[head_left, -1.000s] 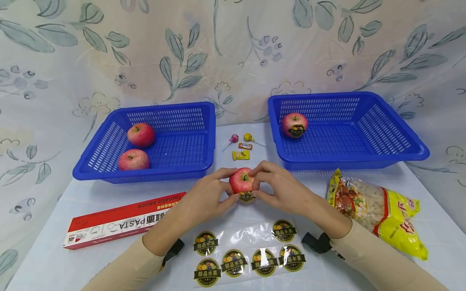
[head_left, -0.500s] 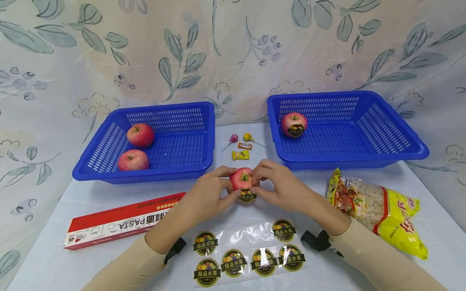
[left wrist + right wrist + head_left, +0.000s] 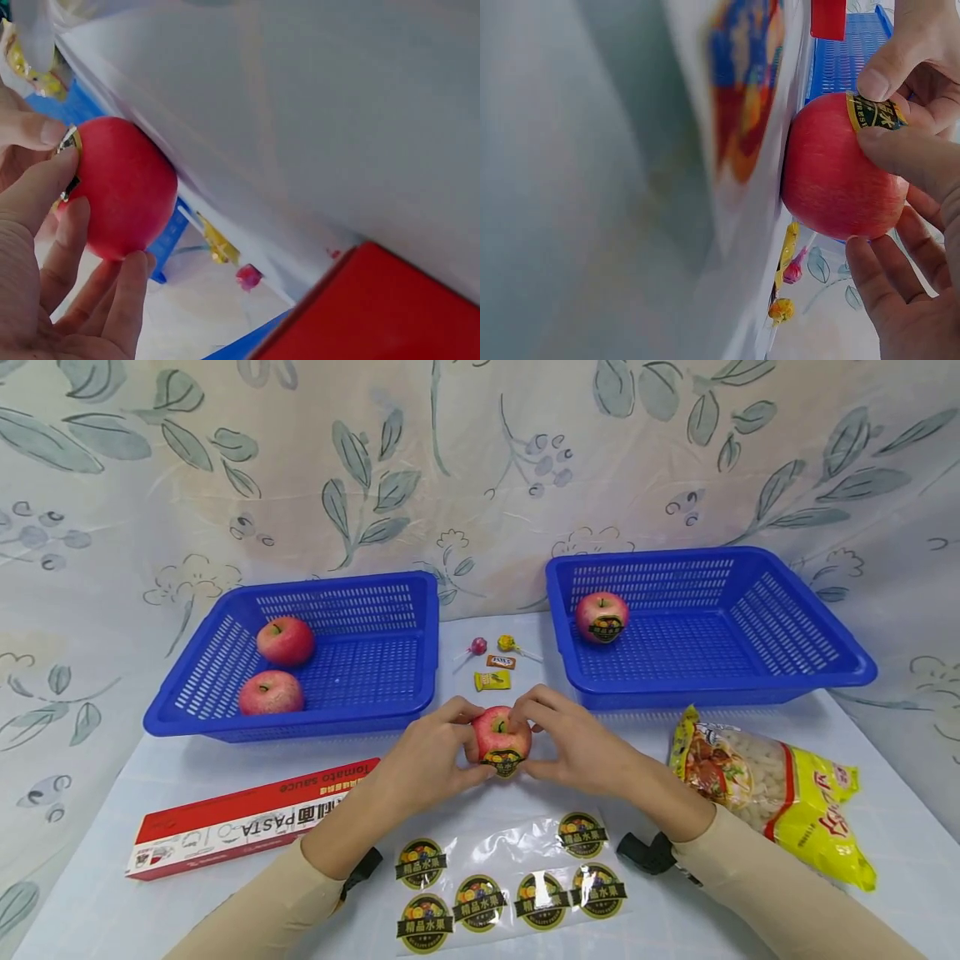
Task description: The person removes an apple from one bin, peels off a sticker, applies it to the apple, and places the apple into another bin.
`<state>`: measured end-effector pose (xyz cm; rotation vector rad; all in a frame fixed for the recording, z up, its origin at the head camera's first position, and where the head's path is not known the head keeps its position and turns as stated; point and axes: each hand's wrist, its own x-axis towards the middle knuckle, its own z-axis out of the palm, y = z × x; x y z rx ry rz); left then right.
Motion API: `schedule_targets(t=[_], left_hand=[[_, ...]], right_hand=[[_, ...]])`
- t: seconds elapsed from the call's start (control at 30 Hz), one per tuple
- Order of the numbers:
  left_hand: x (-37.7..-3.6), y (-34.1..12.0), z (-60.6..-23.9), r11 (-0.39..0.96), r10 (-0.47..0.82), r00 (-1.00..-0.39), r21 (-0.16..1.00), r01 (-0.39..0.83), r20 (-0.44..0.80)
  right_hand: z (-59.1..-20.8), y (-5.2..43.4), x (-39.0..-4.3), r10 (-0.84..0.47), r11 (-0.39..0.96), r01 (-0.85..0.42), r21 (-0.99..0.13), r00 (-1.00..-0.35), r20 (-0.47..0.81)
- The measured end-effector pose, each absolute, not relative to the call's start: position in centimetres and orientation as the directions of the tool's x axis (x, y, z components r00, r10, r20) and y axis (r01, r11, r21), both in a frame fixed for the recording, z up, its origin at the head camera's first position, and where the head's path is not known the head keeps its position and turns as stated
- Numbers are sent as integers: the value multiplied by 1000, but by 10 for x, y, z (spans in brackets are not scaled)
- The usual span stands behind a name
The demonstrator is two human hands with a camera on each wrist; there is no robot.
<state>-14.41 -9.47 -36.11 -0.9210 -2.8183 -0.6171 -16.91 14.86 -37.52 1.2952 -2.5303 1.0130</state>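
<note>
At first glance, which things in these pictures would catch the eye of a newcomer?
First comes the red apple at the table's middle, held between the left hand and the right hand, with a round sticker on its near side. Next come two blue baskets behind it: the left basket holds two apples, the right basket holds one labelled apple. A sticker sheet lies nearest the person.
</note>
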Motion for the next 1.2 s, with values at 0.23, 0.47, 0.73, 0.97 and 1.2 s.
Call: schedule_targets(t=[0.23,0.47,0.73,0.97,1.2], left_hand=[[-145,-91,-362,736,549,-800,315,599,241],[-146,-91,-361,730,558,-793,309,609,244],[-151,-92,-361,698,601,-770,330,636,213],[-152,-94,-358,659,635,-749,373,653,191],[-158,-96,-355,509,657,-724,586,630,208]], right_hand=[[-376,146,-170,-669,435,-761,-481,-631,394],[-371,146,-174,-701,457,-741,-492,-640,314],[-366,149,-180,-735,452,-651,-610,-659,159],[-364,152,-182,-762,455,-676,-579,-632,139],[-350,168,-177,-761,497,-680,-539,-640,106]])
